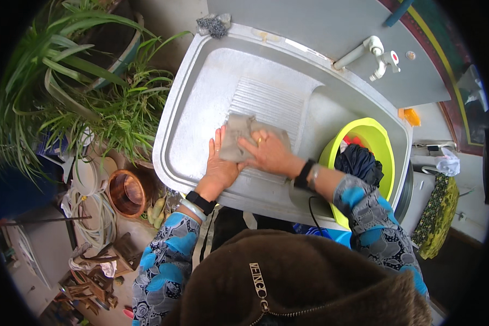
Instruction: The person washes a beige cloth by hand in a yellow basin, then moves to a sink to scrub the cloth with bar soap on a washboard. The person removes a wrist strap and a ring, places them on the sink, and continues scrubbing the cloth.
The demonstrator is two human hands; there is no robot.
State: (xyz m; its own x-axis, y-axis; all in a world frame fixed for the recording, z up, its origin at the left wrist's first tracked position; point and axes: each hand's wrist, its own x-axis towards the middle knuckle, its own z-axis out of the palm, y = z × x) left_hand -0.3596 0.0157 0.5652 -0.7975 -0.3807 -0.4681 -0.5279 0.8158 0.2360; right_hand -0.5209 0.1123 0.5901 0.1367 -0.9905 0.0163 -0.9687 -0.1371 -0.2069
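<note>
A damp-looking beige cloth [237,140] lies bunched over the ridged washboard [269,100] moulded into a grey laundry sink [205,81]. My right hand [271,150] presses on the cloth from above, fingers curled into its folds, with a ring on one finger. Against the cloth's left edge, my left hand [223,169] rests flat on the sink floor, fingers stretched out. Part of its index side and thumb is hidden by the cloth and the right hand.
A lime-green bucket [328,150] holding dark clothes [359,163] stands in the sink's right end. Above the back rim juts a white plastic tap [378,57]. Steel scouring pads [214,25] sit on the back-left corner. Leafy potted plants [106,89] crowd the left side.
</note>
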